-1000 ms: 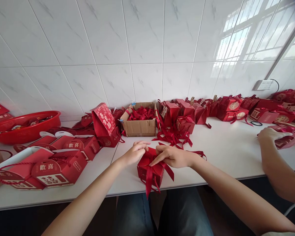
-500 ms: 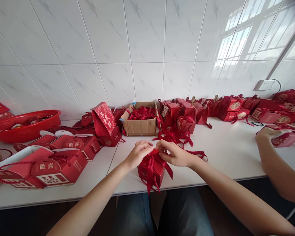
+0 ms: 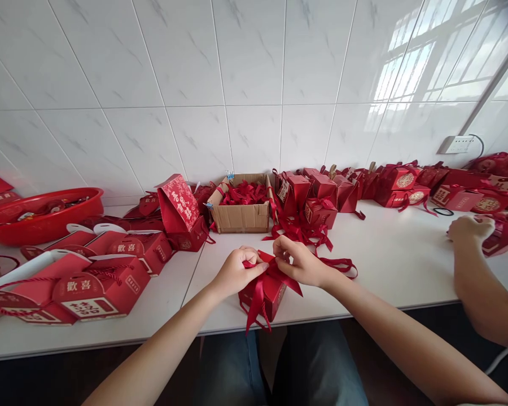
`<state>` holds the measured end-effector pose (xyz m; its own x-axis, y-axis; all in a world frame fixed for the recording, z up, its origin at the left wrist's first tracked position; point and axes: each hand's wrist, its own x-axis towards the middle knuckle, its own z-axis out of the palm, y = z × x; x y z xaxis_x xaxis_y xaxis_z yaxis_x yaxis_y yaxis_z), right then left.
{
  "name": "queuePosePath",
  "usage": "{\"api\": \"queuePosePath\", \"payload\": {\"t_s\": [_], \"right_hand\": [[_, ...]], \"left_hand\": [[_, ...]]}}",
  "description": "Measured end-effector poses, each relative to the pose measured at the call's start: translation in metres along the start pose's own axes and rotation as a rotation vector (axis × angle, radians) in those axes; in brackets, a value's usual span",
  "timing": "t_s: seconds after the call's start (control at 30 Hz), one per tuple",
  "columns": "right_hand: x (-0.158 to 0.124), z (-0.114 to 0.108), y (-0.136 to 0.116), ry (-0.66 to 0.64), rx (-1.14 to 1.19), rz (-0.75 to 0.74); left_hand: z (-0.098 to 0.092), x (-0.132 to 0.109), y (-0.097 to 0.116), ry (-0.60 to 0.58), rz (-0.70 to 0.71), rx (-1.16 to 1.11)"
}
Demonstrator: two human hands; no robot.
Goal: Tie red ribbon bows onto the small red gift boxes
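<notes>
A small red gift box [image 3: 272, 301] stands near the table's front edge, right in front of me. Red ribbon [image 3: 258, 294] is gathered at its top, with tails hanging down the front and out to the right. My left hand [image 3: 240, 272] pinches a loop of the ribbon at the upper left of the box. From the other side my right hand [image 3: 300, 262] has its fingertips closed on the ribbon at the top. The knot itself is partly hidden by my fingers. A red cord also hangs at the box's front.
Behind the box sits a cardboard box [image 3: 242, 219] of red ribbons, with loose ribbons [image 3: 305, 234] beside it. Open red boxes [image 3: 104, 287] and a red basin [image 3: 44, 217] are at left. Finished-looking boxes [image 3: 322, 211] line the wall. At right, another person's hand [image 3: 472, 228] works on a box.
My left hand now pinches a ribbon loop, and both hands have drawn slightly apart. The ribbon tails have shifted. The other person's hand and box moved right.
</notes>
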<state>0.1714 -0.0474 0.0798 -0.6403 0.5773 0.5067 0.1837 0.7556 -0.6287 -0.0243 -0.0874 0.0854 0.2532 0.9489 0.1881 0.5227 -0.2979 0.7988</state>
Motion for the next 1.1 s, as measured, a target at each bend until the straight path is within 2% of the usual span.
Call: {"api": "queuePosePath", "payload": {"t_s": [0.23,0.4,0.53,0.77,1.1], "right_hand": [[0.000,-0.005,0.002,-0.005,-0.016,-0.002],[-0.003,-0.010,0.004,-0.054,0.013,0.068],[-0.006,-0.014,0.002,-0.102,-0.080,0.042],[-0.006,-0.016,0.004,-0.123,-0.070,-0.002],[-0.004,-0.021,0.000,-0.194,-0.052,0.101]], "left_hand": [[-0.002,-0.001,0.000,-0.049,-0.012,-0.032],[-0.006,-0.002,-0.004,-0.054,-0.078,-0.257],[-0.013,-0.001,-0.008,-0.042,-0.079,-0.353],[-0.018,0.000,-0.008,-0.061,-0.104,-0.364],[-0.018,-0.002,0.000,-0.097,-0.126,-0.283]]}}
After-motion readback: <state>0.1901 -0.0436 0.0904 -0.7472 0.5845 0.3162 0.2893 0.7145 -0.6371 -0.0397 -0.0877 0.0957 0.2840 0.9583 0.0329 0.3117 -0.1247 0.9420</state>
